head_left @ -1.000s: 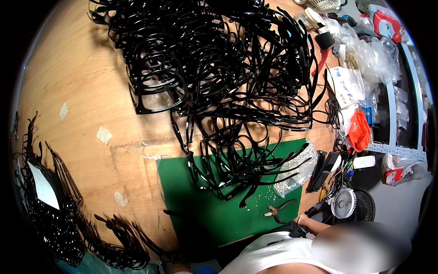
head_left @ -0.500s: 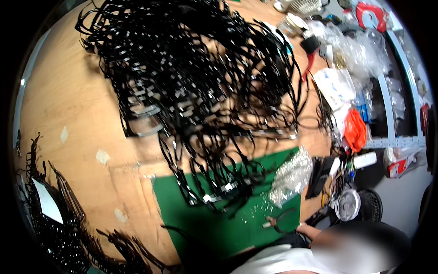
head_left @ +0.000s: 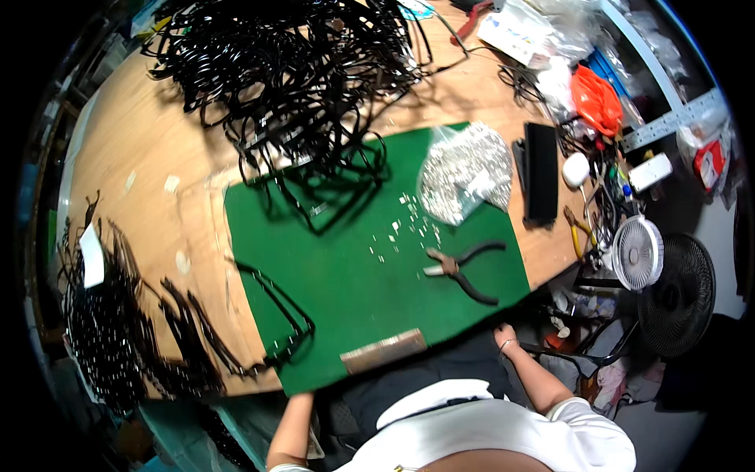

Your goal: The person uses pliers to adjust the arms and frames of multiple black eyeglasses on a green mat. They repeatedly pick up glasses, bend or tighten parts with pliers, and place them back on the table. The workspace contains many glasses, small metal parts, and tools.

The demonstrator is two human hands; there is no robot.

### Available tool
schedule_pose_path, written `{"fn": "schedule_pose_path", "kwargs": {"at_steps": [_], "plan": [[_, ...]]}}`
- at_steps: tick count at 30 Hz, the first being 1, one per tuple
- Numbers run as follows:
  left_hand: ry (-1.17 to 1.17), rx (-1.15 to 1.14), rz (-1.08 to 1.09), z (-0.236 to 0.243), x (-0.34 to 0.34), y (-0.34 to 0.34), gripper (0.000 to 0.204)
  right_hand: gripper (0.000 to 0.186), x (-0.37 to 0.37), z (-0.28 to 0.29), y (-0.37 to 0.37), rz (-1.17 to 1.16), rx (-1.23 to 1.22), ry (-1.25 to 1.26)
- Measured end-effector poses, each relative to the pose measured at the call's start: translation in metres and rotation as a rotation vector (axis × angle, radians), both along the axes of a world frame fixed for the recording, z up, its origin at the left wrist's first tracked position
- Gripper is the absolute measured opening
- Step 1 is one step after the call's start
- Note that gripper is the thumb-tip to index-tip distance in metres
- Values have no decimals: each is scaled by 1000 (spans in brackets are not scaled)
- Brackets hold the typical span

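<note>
1. The right hand (head_left: 505,338) sits low by the lap, just off the table's near edge; its fingers look curled, but from here I can't tell whether they are spread or pressed together.
2. The left forearm (head_left: 291,429) runs up to the near left corner of the green mat (head_left: 346,291), whose edge hides the left hand, so I can't tell its grip.
3. The pliers (head_left: 447,265) lie on the mat ahead of the right hand and a little left, handles splayed.
4. Ahead of the left forearm, a lone pair of glasses (head_left: 292,340) crosses the mat's left edge.
5. Between those glasses and the pliers runs a stretch of plain green surface; a brown strip (head_left: 384,352) lies along the near edge, between the two arms.
6. Beyond the pliers are scattered pale bits (head_left: 395,226) and a clear bag of small pieces (head_left: 468,173).
7. Farther out, ahead of both arms, a tangled heap of black frames (head_left: 259,71) overhangs the mat's far edge and blocks that side.
8. Left of the left forearm, another bunch of frames (head_left: 110,338) crowds the table edge.
9. Right of the right hand, a white fan (head_left: 637,252) and black fan (head_left: 676,291) close off that side.
</note>
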State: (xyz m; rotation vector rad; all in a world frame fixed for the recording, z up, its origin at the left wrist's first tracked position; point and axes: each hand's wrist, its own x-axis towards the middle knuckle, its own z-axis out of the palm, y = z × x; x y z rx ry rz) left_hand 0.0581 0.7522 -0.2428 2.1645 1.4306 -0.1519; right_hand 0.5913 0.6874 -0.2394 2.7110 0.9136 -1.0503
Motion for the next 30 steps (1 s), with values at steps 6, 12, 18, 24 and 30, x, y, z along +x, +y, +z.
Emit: {"fn": "schedule_pose_path", "kwargs": {"at_steps": [6, 12, 18, 24, 30], "plan": [[109, -62, 26, -14, 18, -5, 91, 34, -13, -8, -32, -116, -29, 344], [322, -238, 160, -6, 33, -28, 63, 34, -18, -2, 10, -108, -178, 295], [-7, -363, 311, 97, 43, -48, 59, 28, -39, 173, 70, 442, 406, 541], [-109, -255, 276, 205, 103, 18, 54, 29, -102, 267, 195, 1199, 1088, 207], [-495, -484, 307, 289, 116, 13, 55, 42, -125, 227, 203, 1137, 1162, -70]]}}
